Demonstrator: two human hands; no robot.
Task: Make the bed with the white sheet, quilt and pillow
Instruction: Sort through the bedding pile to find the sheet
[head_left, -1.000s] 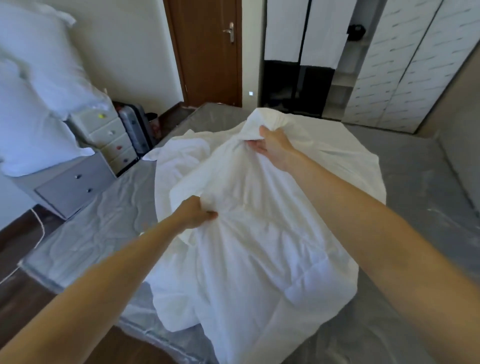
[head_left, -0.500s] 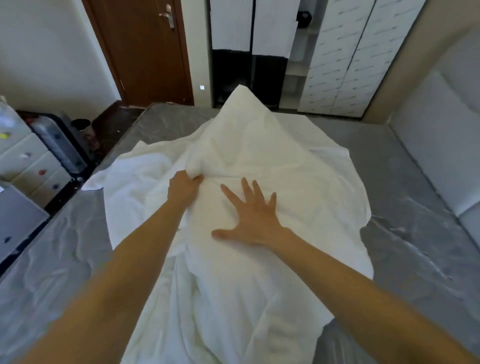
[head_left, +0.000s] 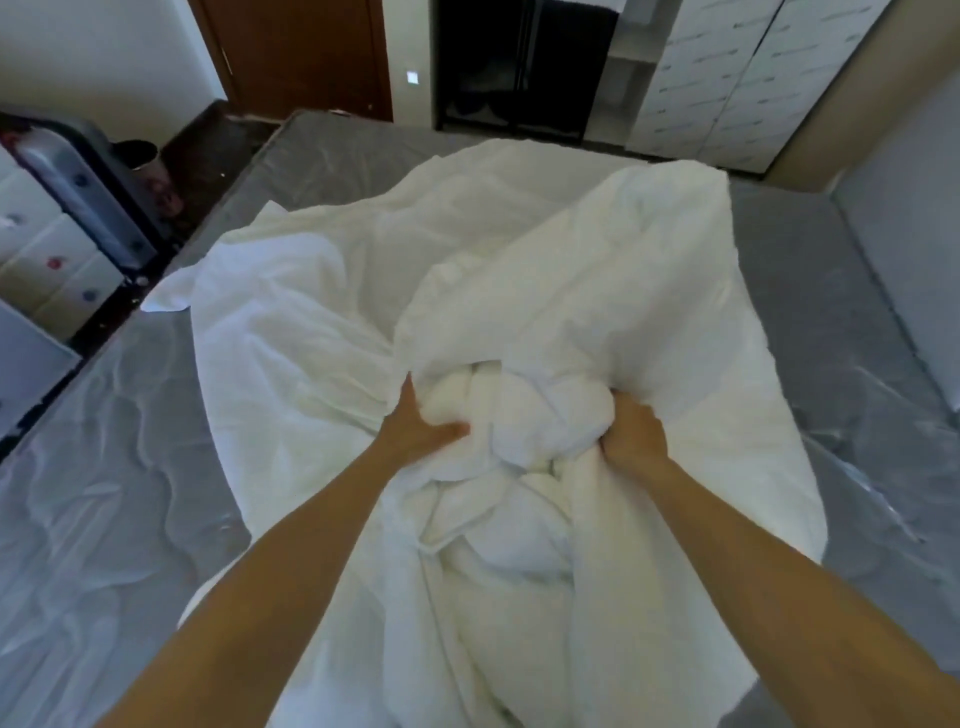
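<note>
Beyond the grip and to both sides of it, the grey mattress (head_left: 130, 467) lies bare, its cover wrinkled, and the white sheet (head_left: 311, 322) sits heaped across its middle rather than spread, one loose corner reaching out far to the left of the hands, near the mattress edge. Just past the hands a large fold of the sheet billows up, while the cloth nearest the person hangs off the near edge of the bed. Between the hands the fabric is bunched into a tight wad: the left hand (head_left: 415, 426) is closed on its left side, thumb pressed into the cloth, and the right hand (head_left: 631, 439) is clenched on its right side. The main risk, as I judge it, is that both hands hold a knot of several layers and not a true edge or corner, so a pull or shake would drag the whole heap and leave it twisted instead of opening it. A hard tug toward the person could also slide the sheet off the near edge. Neither quilt nor pillow shows in this view.
</note>
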